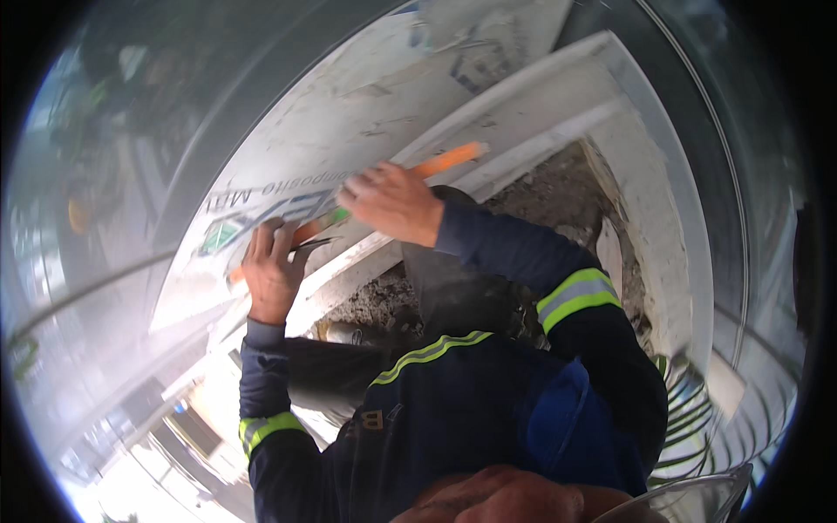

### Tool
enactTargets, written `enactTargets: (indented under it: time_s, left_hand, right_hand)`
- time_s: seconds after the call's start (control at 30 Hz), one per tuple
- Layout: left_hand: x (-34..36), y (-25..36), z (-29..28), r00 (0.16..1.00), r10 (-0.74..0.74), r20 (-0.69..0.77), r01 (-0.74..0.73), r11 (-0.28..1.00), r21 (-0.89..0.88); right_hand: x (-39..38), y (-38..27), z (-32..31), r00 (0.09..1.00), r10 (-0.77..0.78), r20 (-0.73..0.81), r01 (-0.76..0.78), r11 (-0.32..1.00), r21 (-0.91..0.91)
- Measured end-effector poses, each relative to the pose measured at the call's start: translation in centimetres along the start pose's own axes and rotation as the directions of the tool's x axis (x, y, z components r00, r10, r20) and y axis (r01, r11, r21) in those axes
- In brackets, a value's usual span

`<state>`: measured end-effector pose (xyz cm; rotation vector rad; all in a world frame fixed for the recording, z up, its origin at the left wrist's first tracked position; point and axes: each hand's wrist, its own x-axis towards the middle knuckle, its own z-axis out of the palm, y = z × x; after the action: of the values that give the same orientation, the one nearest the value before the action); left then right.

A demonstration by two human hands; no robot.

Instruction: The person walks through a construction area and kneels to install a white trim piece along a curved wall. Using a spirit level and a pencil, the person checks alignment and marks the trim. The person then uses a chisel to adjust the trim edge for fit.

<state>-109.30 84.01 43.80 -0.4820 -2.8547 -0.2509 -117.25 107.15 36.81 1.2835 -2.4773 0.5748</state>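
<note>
An orange spirit level [449, 160] with a green section near its middle lies slantwise against a white printed panel [349, 122]. My right hand [392, 206] is closed over the level, fingers bent across its upper part. Lower and to the left, my left hand [274, 268] grips the same level near its other end. A thin dark pointed thing [316, 243] sticks out from the left hand beside the thumb; its kind is not clear. Both hands hide parts of the level.
A pale raised ledge [602, 74] frames a pit of rubble and soil [558, 187] beneath my arms. Glossy dark panels stand left and right. Striped green leaves [689, 418] are at the lower right.
</note>
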Motion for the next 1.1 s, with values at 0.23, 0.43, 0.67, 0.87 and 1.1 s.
enactTargets:
  time_s: [0.23,0.43,0.67,0.87,1.1]
  left_hand:
    - [-7.8,-4.2,-9.1,0.761,-0.172,-0.626,0.390,0.892,0.229]
    - [-28.2,-12.0,-7.6,0.062,-0.752,-0.656,0.844,0.390,-0.367]
    - [-41.4,-15.6,7.5,-0.382,-0.922,0.057,0.476,-0.249,-0.843]
    - [-42.0,-20.4,15.7,-0.421,-0.877,0.232,0.140,-0.316,-0.938]
    - [-44.2,-27.0,19.2,-0.400,-0.870,0.290,-0.119,-0.265,-0.957]
  right_hand:
    - [0.4,0.1,-0.5,0.983,0.178,-0.033,-0.177,0.984,0.023]
    - [2.6,-0.3,-0.9,0.962,0.270,-0.043,-0.271,0.962,-0.015]
    - [6.9,-0.5,-0.4,0.944,0.329,0.038,-0.330,0.944,0.021]
    - [10.0,-3.4,1.0,0.967,0.253,0.019,-0.251,0.965,-0.069]
    - [13.2,-8.7,2.9,0.976,0.091,0.199,-0.077,0.994,-0.075]
